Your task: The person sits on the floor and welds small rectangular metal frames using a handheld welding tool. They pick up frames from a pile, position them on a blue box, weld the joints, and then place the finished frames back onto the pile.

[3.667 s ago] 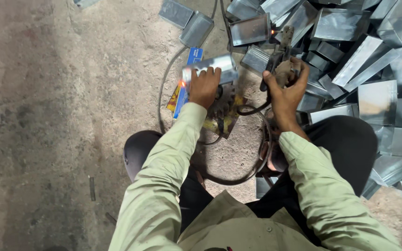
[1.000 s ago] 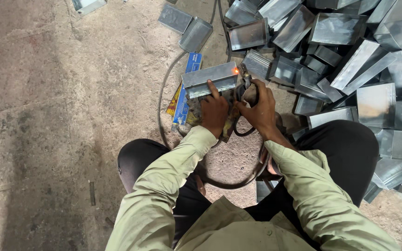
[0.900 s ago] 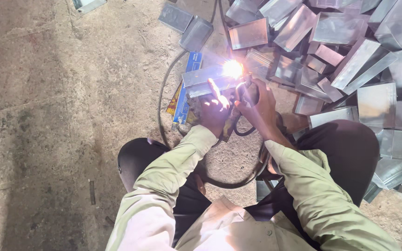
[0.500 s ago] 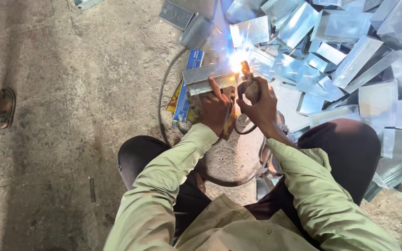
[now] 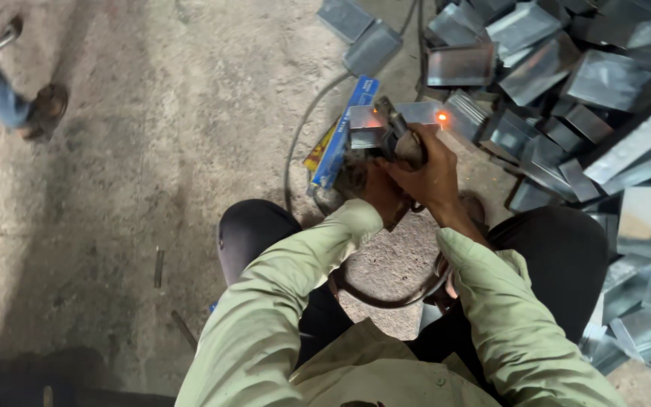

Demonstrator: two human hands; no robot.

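I note the right hand (image 5: pixel 435 169) clamped on the electrode holder (image 5: pixel 393 136), left hand (image 5: pixel 367 188) steadying the metal box (image 5: pixel 374 128); weld glowing at one o'clock (remaining seams hidden).

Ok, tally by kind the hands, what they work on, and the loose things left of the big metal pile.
Hands: 2, left hand and right hand
Welding tool in the right hand: 1
Small metal box at the tool: 1
Blue packet: 1
Grey boxes apart from the pile: 2
Total: 7
The pile overlaps too much to count.
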